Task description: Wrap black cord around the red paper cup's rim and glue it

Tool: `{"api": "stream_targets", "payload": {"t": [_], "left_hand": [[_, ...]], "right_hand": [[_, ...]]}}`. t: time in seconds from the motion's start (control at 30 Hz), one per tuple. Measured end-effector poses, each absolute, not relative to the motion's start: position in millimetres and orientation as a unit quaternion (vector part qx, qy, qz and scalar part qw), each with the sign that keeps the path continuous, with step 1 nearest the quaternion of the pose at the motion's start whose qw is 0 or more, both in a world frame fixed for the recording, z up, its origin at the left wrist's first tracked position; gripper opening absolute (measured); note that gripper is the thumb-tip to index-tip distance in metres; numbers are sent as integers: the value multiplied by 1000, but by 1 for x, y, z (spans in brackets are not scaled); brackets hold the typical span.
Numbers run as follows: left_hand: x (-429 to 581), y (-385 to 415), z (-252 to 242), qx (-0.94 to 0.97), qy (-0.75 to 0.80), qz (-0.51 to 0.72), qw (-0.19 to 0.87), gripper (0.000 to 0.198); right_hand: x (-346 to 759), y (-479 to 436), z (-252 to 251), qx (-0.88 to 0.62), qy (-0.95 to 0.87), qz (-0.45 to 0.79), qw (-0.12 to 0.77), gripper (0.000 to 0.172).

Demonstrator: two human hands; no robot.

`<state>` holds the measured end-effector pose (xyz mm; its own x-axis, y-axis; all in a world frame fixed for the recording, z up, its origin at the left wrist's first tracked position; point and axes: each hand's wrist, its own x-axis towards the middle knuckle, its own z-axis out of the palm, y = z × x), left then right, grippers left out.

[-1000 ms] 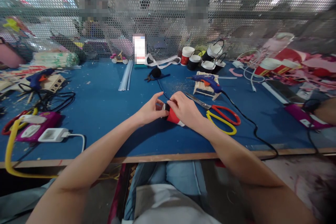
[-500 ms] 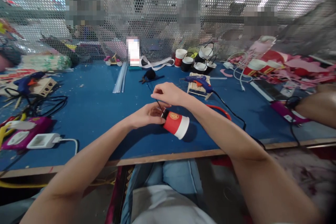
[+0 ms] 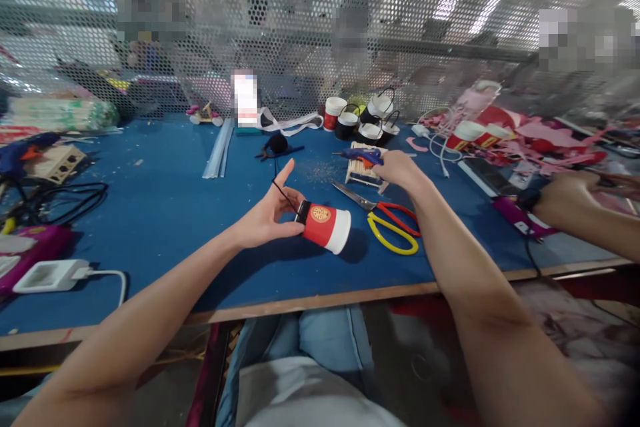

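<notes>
My left hand [image 3: 267,213] holds a red paper cup [image 3: 324,227] on its side by its black bottom end, thumb and fingers pinched on it, index finger raised. A thin black cord [image 3: 280,187] loops over that finger and runs back to a black spool [image 3: 276,143]. My right hand [image 3: 397,167] is stretched forward and closed on the blue glue gun [image 3: 361,156], which rests on a small stick-built stand [image 3: 364,172]. Red and yellow scissors [image 3: 390,220] lie between the cup and the gun.
Several black-and-white cups [image 3: 367,119] stand at the back by the mesh screen [image 3: 300,47]. A second glue gun [image 3: 23,150], cables and a power strip [image 3: 30,253] crowd the left. Another person's hand [image 3: 565,197] works at the right amid pink and red paper.
My right hand left the cup and cord and reached forward to the blue glue gun. My left hand stayed on the cup, now with the index finger raised under the cord.
</notes>
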<state>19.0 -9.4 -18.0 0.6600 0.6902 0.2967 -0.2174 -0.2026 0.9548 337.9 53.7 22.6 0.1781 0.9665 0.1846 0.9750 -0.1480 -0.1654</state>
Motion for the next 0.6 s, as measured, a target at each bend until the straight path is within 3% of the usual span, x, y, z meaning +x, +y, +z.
{"api": "stream_targets", "payload": {"t": [0.17, 0.33, 0.47, 0.53, 0.6], "left_hand": [[18, -5, -22, 696, 203, 375, 578, 108], [16, -2, -26, 715, 223, 371, 550, 109], [14, 0, -26, 728, 235, 365, 531, 108], [13, 1, -26, 733, 237, 363, 524, 107], [12, 2, -27, 735, 236, 365, 520, 106]], "right_hand": [[330, 56, 12, -787, -604, 1, 129, 20], [329, 47, 16, -793, -546, 16, 270, 48], [318, 27, 26, -698, -578, 151, 395, 34], [306, 11, 34, -653, -600, 242, 392, 21], [292, -6, 42, -617, -623, 291, 381, 21]]}}
